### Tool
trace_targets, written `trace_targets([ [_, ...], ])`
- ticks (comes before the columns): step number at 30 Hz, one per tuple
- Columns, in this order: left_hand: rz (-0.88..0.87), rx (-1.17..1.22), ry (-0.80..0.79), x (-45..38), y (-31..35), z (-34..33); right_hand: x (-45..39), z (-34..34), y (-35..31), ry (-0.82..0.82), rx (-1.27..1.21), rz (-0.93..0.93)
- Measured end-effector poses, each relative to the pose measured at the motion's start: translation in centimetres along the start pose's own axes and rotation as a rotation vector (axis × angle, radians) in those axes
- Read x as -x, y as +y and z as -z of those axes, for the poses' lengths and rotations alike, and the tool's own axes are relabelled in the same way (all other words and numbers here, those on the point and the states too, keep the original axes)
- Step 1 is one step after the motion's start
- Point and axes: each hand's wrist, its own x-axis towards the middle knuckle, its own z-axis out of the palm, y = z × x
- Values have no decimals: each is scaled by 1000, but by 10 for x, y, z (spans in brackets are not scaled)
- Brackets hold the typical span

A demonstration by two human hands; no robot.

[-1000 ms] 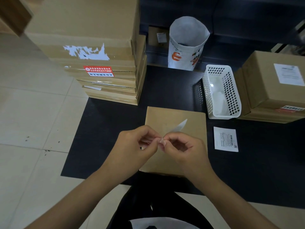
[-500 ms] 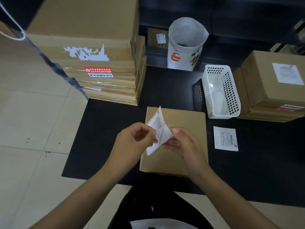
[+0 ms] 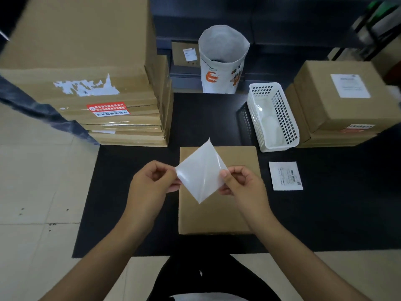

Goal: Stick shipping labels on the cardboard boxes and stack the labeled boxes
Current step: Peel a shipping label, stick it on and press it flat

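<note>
Since a moment ago the label (image 3: 200, 171) has been peeled wider, now spread like a diamond between both hands above the plain cardboard box (image 3: 217, 211) on the black mat (image 3: 134, 192). Left hand (image 3: 152, 183) pinches its left corner, right hand (image 3: 240, 183) its right. Peeling seems underway; next, I'd say, the backing must come off and the sticker be pressed flat on the box

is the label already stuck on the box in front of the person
No, both hands, left hand and right hand, hold the label in the air above the bare-topped box.
</note>
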Motion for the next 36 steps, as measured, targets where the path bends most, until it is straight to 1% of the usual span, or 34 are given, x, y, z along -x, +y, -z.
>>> trace_targets([
  [6,28,14,-17,-8,14,-29,-31,47,16,132,19,-4],
  [10,25,6,-8,-12,27,-63,-63,89,19,132,65,-25],
  [13,18,10,7,-20,38,-95,-97,124,14,133,149,-33],
  [15,19,13,53,-25,46,-120,-125,149,9,138,171,-38],
  [19,-28,6,182,-36,60,-157,-182,186,1,151,126,-83],
  [22,-24,-3,252,-40,69,-173,-221,196,-1,198,65,-121],
  [26,-26,-67,292,-39,74,-192,-258,187,-3,253,-64,-238],
  [28,-25,-105,298,-39,74,-201,-271,181,-1,258,26,-248],
  [31,-21,-166,301,-42,71,-209,-283,175,2,238,280,-232],
  [36,27,-209,281,-49,65,-215,-278,179,3,99,712,-150],
])
